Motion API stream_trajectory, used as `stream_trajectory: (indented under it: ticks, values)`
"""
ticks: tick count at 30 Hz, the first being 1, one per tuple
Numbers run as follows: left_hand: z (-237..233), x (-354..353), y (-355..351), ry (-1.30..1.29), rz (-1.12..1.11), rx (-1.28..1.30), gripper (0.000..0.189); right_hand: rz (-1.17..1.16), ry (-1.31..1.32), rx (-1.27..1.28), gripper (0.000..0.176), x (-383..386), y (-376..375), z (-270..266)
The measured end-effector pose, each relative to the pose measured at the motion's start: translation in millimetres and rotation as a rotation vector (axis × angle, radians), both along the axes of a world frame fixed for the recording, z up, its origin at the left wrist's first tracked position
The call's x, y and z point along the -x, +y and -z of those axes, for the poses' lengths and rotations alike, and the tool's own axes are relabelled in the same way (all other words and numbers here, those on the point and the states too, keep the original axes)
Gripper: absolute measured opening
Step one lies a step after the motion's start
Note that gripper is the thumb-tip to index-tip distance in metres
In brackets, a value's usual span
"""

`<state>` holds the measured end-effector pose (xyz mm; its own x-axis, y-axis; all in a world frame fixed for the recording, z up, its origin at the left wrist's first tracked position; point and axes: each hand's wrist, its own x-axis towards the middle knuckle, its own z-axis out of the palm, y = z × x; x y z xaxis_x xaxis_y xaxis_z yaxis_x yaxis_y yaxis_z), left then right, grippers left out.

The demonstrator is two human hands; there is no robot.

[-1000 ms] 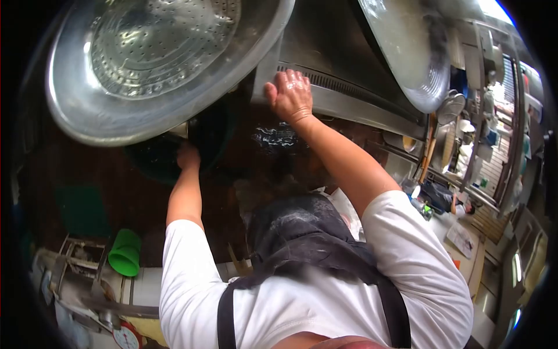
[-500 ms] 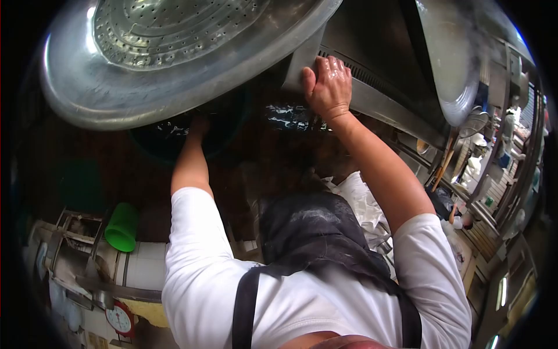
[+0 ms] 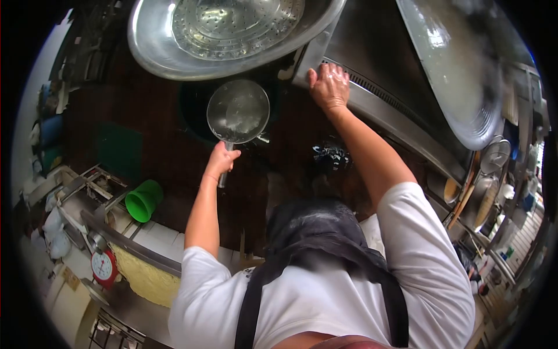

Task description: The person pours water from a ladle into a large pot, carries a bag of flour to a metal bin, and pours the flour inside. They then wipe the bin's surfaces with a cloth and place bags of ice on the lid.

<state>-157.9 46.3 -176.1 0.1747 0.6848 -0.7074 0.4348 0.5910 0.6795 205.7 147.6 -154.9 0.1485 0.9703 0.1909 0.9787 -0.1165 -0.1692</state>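
My left hand (image 3: pixel 221 160) is wrapped around the handle of a round metal scoop (image 3: pixel 238 110), its wide bowl facing up and looking wet inside. The scoop is above a dark tub (image 3: pixel 190 110), mostly hidden in shadow, on the floor. Beyond it stands a large steel basin (image 3: pixel 154 49) with a perforated round metal plate (image 3: pixel 238 29) inside. My right hand (image 3: pixel 330 86), wet and with nothing in it, lies on the steel edge of the counter (image 3: pixel 372 96) next to a slotted vent.
A large metal pan (image 3: pixel 459 75) leans over the counter at the right. Strainers (image 3: pixel 496 154) and wooden handles hang farther right. A green bucket (image 3: pixel 144 200) and a red dial scale (image 3: pixel 103 266) are at the left. The dark floor is wet in places.
My left hand has risen from the dark tub, bringing the metal scoop into view. My right hand stays on the counter edge. The view has shifted, so the basin appears higher and farther right.
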Motion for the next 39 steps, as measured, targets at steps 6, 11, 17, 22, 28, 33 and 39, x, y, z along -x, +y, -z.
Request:
stream_trajectory:
  ticks: [6, 11, 17, 22, 28, 33, 39]
  values:
    - [-125, -73, -63, -0.085, -0.152, -0.08, 0.027, -0.118, 0.363, -0.001, 0.039, -28, -13, 0]
    - [-231, -158, -69, -0.185, -0.117, -0.18, 0.025, -0.24, 0.683, -0.24, 0.035, -108, -95, -58]
    - [-329, -274, -24, -0.101, 0.133, -0.274, 0.023, -0.019, 0.825, -0.231, 0.021, -225, -238, -87]
    - [-370, -383, 41, 0.07, 0.381, -0.396, 0.017, 0.217, 0.835, -0.303, 0.016, -282, -340, -92]
    - [-402, -499, 89, 0.33, 0.577, -0.658, 0.012, 0.312, 0.818, -0.368, 0.018, -309, -416, -81]
    - [-395, -581, 143, 0.924, 0.863, -1.01, 0.028, 0.426, 0.861, -0.376, 0.017, -318, -446, -85]
    - [-424, -643, 121, 1.098, 0.709, -1.161, 0.029, 0.419, 0.876, -0.38, 0.016, -317, -432, -90]
